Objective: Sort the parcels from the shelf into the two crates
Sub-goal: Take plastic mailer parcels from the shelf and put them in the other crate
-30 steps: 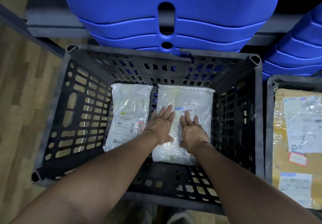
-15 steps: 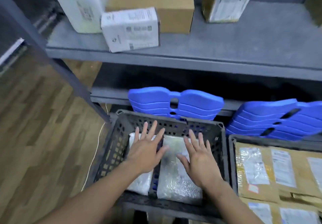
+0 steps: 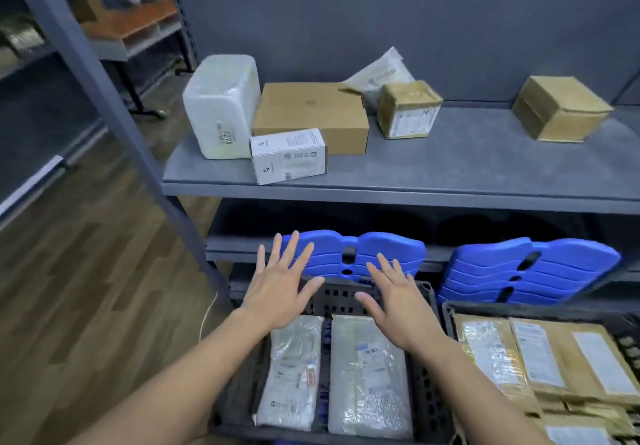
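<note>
Low down at the far side, two stacks of blue moulded plastic panels: the left blue stack (image 3: 384,254) sits square-on, a slot and round holes running down its middle. The right blue stack (image 3: 540,271) is turned at a slant, its slots running diagonally, with a dark gap between the two. To my left, the wood-plank floor (image 3: 86,288) stretches away in brown strips. A thin white cord (image 3: 205,320) curls across it near me. Far off at the top left there's an orange-topped unit (image 3: 138,22) on dark legs. Small white and yellow bits lie on it, too blurred to tell what they are.
</note>
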The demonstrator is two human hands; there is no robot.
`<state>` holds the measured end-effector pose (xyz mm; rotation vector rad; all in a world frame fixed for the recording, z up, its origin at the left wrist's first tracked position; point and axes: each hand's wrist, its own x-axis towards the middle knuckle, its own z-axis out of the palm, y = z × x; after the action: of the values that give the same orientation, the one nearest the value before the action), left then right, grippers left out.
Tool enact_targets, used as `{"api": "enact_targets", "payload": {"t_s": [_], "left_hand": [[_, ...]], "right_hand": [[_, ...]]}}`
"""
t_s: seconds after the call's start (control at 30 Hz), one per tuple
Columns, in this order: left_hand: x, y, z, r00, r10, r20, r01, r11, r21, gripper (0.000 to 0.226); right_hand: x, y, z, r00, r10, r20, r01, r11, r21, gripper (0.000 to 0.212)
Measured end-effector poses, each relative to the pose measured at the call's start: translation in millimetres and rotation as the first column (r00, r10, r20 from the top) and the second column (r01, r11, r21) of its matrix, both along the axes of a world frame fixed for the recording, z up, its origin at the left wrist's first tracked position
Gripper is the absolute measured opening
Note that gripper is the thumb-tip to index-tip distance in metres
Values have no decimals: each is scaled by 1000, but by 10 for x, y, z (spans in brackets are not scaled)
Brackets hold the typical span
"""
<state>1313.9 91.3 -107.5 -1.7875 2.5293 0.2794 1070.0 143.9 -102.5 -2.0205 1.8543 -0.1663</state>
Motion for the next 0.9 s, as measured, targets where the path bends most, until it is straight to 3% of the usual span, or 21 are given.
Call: {"api": "enact_targets", "payload": {"t_s": [0.13,0.43,0.57,0.63,0.73,0.8,0.9], "left_hand": [[-10,-227,92,997,69,-30,-69,998,-12,104],[-61,-569,165,980,165,-116,-166,986,-7,83],[24,-654,220,937,173,-304,-203,977,-71,66],[129,-743,304,852,230,-470,-337,928,-157,57],[277,-971,486,644,298,-705,-583,787,-200,38],[333,-1145,658,491,360,-793,-677,731,-87,36],[389,-1392,804,330,442,-834,-660,740,131,50]], "right_hand": [[-102,-300,54,993,-5,121,7,1000,-17,71],[-168,-798,75,978,46,202,-42,999,-26,69],[-109,-953,117,967,46,250,-24,996,-89,62],[-18,-1088,212,953,22,303,39,980,-195,53],[197,-1377,387,889,-64,453,200,945,-258,48],[354,-1633,541,795,-116,596,276,943,-185,54],[555,-2019,732,608,-191,770,312,950,-11,67]]}}
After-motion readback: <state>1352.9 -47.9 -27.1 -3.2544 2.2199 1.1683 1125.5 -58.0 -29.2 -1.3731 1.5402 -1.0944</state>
